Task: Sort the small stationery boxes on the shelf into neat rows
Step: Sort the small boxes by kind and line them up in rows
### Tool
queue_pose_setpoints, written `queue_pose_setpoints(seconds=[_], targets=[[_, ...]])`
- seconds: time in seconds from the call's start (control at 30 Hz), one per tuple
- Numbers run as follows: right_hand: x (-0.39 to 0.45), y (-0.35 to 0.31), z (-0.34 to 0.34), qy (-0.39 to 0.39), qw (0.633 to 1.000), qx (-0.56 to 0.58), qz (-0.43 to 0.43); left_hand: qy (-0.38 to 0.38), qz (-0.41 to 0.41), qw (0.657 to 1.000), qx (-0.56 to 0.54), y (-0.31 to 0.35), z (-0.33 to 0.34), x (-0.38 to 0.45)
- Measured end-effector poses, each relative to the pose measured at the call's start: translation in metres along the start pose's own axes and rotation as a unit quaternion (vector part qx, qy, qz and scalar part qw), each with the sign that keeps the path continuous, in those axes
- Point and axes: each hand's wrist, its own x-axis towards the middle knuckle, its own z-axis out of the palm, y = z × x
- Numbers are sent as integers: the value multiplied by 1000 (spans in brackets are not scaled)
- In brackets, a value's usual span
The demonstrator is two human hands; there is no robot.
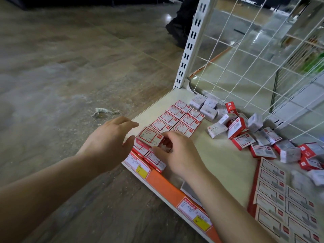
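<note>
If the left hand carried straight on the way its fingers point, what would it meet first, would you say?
Most likely the tilted red and white stationery box that the right hand pinches; the left hand hovers open just beside it, though depth is unclear.

A grey-brown wood-look floor is seen, dusty, with a crumpled scrap lying on it. Glossy reflections are shown behind a white wire grid.

I see two rows of boxes lying flat at the left end of the shelf. A loose heap of boxes lies to their right, before the wire grid. A second block of boxes occupies the near right.
</note>
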Motion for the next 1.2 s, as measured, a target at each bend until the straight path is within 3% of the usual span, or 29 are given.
queue_pose_setpoints(seconds=[0.37, 0.63, 1.2], targets=[[-2, 4, -2, -9, 1000, -20, 6, -61, 52, 997, -24, -2, 2, 5], [-9, 14, -1, -1, 997, -73, -6, -160, 159, 965, 137, 11, 0, 19], [-12, 19, 9, 34, 988, -141, -42, -221, 170, 934, 225, 12, -7, 37]])
